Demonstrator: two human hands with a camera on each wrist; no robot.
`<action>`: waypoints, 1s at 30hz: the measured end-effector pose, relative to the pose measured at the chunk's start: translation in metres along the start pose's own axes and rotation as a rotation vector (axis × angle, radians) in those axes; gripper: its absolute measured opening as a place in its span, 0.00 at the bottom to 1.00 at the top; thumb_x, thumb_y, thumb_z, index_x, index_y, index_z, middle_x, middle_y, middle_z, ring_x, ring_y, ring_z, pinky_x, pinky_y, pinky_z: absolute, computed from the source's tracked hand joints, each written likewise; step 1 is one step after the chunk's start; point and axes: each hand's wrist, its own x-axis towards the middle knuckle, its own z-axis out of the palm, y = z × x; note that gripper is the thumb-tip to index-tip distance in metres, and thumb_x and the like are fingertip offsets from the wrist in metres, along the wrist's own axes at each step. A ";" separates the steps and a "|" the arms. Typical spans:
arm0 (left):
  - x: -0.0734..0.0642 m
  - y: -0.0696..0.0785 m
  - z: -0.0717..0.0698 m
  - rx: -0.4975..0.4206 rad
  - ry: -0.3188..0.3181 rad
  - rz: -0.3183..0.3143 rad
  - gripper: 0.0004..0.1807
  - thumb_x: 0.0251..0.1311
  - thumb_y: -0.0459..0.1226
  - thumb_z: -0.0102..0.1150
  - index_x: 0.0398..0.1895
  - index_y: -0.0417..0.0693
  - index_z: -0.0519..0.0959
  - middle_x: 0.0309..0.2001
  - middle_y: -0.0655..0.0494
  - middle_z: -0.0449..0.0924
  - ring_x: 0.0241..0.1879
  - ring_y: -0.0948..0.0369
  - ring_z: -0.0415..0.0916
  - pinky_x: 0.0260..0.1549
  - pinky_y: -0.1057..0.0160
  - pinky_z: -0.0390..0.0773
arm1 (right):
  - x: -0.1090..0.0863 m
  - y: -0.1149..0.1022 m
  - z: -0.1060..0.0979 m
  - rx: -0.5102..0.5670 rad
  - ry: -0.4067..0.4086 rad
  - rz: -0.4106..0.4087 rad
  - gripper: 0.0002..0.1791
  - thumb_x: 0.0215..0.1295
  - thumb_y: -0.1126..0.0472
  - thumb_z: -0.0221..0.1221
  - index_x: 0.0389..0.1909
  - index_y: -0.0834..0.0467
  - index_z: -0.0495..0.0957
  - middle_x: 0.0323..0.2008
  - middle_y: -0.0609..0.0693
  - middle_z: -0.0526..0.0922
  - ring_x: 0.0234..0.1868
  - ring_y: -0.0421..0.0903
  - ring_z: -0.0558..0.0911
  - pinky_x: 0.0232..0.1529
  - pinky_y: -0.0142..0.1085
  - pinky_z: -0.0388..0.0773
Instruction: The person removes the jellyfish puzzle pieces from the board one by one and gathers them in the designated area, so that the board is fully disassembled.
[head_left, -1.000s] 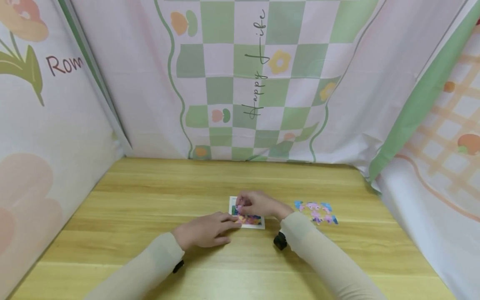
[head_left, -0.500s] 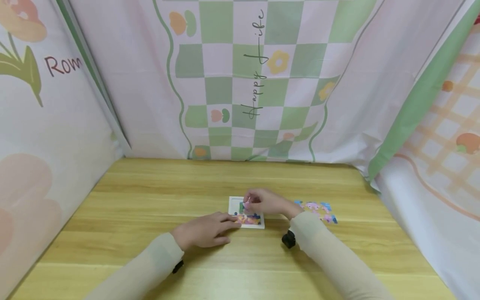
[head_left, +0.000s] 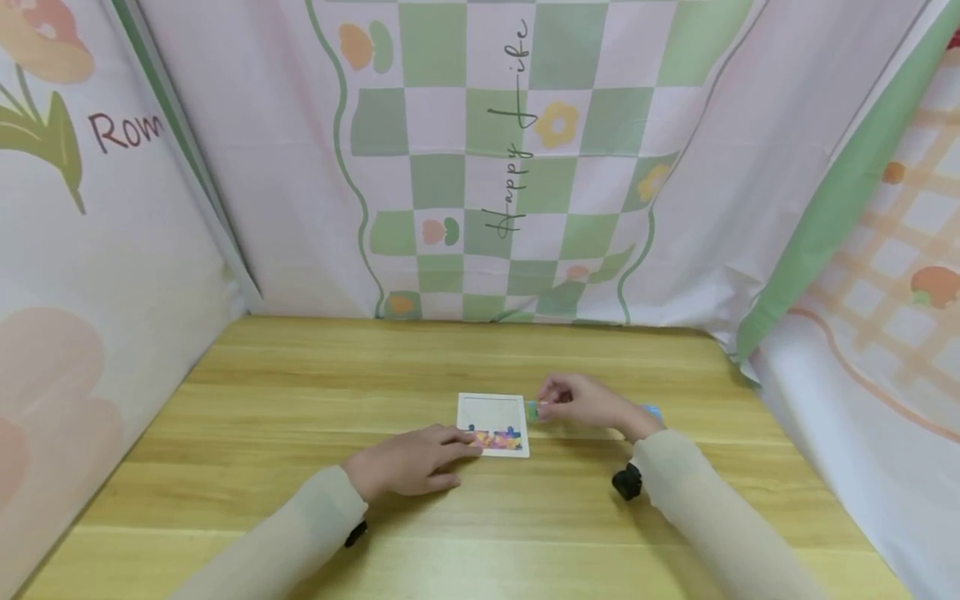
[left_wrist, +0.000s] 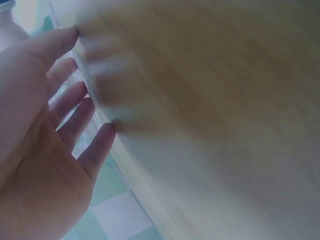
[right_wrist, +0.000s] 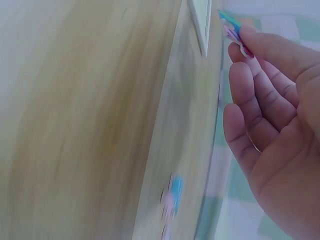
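A white-framed jigsaw tray (head_left: pixel 491 410) lies on the table; its front strip is filled with pink, yellow and blue puzzle pieces (head_left: pixel 497 439), and the back part shows bare white. My left hand (head_left: pixel 414 460) rests with straight, spread fingers on the tray's front left corner. Just right of the tray, my right hand (head_left: pixel 583 402) pinches a puzzle piece (head_left: pixel 533 411) between thumb and index finger. That puzzle piece (right_wrist: pixel 231 27) shows blue, green and pink in the right wrist view, raised over the table.
More loose puzzle pieces (right_wrist: pixel 172 197) lie on the table to the right, mostly hidden behind my right forearm in the head view. The wooden table (head_left: pixel 337 367) ends at printed curtains (head_left: pixel 495 167) at the back and sides.
My right hand has moved right, from over the tray to beside it, with the puzzle piece in its fingers. The tray's back part now shows bare. My left hand stays put.
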 end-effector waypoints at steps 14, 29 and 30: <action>-0.001 -0.001 0.001 -0.004 0.003 0.009 0.28 0.74 0.44 0.54 0.74 0.48 0.66 0.73 0.52 0.63 0.69 0.54 0.63 0.68 0.56 0.65 | -0.050 0.028 -0.028 -0.032 0.030 0.076 0.08 0.69 0.57 0.64 0.38 0.58 0.80 0.31 0.48 0.83 0.33 0.46 0.81 0.33 0.34 0.79; -0.001 0.000 0.001 -0.007 0.024 0.027 0.28 0.74 0.43 0.54 0.74 0.47 0.67 0.72 0.50 0.64 0.69 0.51 0.65 0.66 0.53 0.67 | -0.068 0.044 -0.035 -0.010 0.009 0.128 0.08 0.70 0.59 0.63 0.40 0.61 0.80 0.33 0.51 0.83 0.31 0.47 0.80 0.30 0.35 0.80; -0.001 0.000 0.001 -0.009 0.022 0.026 0.28 0.75 0.43 0.54 0.74 0.47 0.67 0.72 0.50 0.64 0.69 0.51 0.64 0.67 0.53 0.67 | -0.068 0.043 -0.035 -0.009 0.011 0.128 0.08 0.70 0.59 0.63 0.40 0.61 0.80 0.33 0.51 0.83 0.31 0.47 0.80 0.30 0.35 0.80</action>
